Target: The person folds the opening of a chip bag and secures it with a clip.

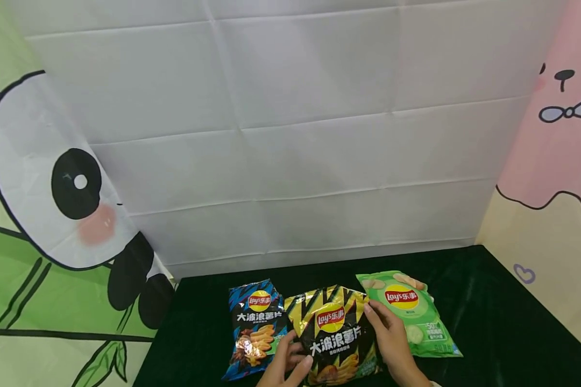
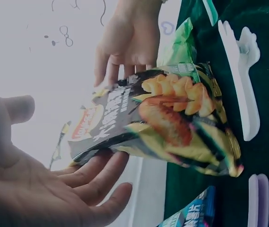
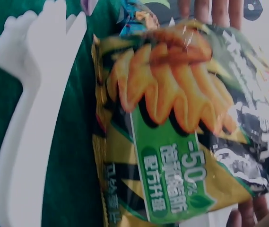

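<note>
Blk/ylw chip bag [image 1: 336, 333] is btwn both hands over dk-green cloth [image 1: 193, 328], L hand [image 1: 283, 365] w/ thumb & fingers apart, fingertips touching its L edge, R hand [image 1: 394, 344] clamped on its R edge, blue bag [image 1: 256, 328] to L, green bag [image 1: 423, 317] to R, white item [image 2: 245, 90] nearby.

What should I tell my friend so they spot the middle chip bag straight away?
Find the dark green cloth below the white backdrop, then the left hand and right hand above it. The middle chip bag is between them. Its top has yellow-and-black stripes; the blue bag beside it has blue ones, the green bag none.
</note>
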Demonstrator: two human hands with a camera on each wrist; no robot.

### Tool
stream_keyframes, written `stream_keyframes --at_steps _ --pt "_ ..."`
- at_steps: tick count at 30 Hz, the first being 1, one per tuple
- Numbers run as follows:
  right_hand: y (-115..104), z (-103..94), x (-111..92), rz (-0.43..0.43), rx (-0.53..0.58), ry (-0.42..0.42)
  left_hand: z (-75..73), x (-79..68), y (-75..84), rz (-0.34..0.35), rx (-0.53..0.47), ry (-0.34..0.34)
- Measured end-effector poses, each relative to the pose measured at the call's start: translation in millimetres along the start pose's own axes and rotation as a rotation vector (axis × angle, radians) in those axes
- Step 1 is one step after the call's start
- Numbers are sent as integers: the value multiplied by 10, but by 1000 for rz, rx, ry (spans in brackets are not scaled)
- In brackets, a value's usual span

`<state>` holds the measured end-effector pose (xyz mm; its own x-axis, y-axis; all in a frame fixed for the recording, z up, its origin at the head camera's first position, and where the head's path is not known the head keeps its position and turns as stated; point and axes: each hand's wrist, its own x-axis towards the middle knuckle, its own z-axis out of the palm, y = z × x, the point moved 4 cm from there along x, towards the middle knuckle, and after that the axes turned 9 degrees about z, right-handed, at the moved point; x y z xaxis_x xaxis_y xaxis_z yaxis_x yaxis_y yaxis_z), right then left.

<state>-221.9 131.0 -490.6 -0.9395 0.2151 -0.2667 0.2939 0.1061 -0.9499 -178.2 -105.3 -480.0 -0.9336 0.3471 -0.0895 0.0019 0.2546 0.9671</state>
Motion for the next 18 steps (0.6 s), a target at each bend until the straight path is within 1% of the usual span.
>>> stream_keyframes --at_steps 2,3,5,7,8,10,11,13,14,16,18 --pt "-22 -6 -2 -30 15 1 -27 -35 -42 16 40 -27" --pt "-28 -11 -4 -44 17 4 -47 -43 -70 13 52 -46" --pt "-14 -25 -12 -58 16 8 -113 -32 -147 -40 145 -111" --pt "6 -35 -20 -62 17 7 -190 -30 -156 -61 229 -176" --pt "15 -39 -23 -60 17 7 -230 -42 -126 -61 273 -211" --pt "29 -51 -29 -51 18 6 -314 -86 17 -60 341 -261" --pt "31 -59 -30 -46 21 5 -345 -111 122 -25 359 -262" --pt "29 -78 -22 -38 31 4 -406 -155 354 40 392 -233" --pt "23 -90 -14 -39 34 5 -436 -166 471 65 415 -204" --pt "6 -115 4 -49 38 7 -484 -145 683 118 489 -116" --pt "-5 -139 23 -62 36 9 -518 -89 861 176 586 -6"
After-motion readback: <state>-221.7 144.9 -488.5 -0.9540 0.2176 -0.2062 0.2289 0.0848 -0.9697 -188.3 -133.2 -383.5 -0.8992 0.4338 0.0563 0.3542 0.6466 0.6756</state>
